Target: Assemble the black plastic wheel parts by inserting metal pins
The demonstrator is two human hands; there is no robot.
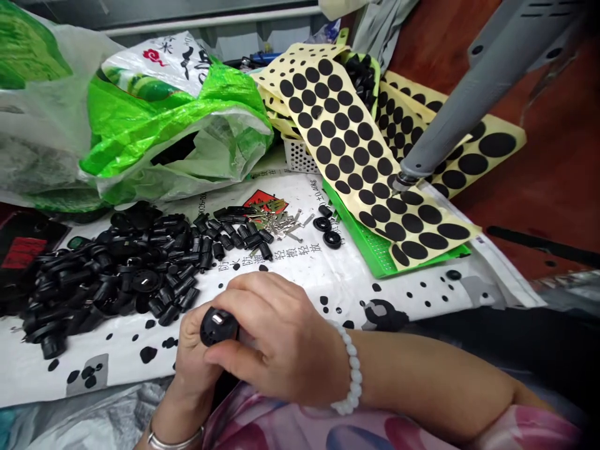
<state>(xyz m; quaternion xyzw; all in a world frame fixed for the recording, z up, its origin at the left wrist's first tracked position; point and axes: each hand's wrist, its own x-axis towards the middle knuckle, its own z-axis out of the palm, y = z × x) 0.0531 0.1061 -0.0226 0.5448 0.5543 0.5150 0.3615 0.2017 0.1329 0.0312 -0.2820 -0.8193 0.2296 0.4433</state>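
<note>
A round black plastic part [213, 331] with a small metal tab on its face sits between my two hands, close to the table's front edge. My left hand [192, 356] is closed around it from the left, its fingers mostly hidden. Over it from the right comes my right hand [281, 337], thumb and fingers gripping the part's rim. Beyond my hands spreads a large pile of black plastic parts [107, 275]. Small black cylinders [234, 234] and thin metal strips [288, 224] lie at its right end. Two black discs [332, 239] rest farther right.
Green and white plastic bags [173, 144] stand at the back left. Sheets of round black stickers [347, 150] lean over a white basket [300, 156] and a green tray [382, 265]. A grey power screwdriver [450, 125] hangs down at the right.
</note>
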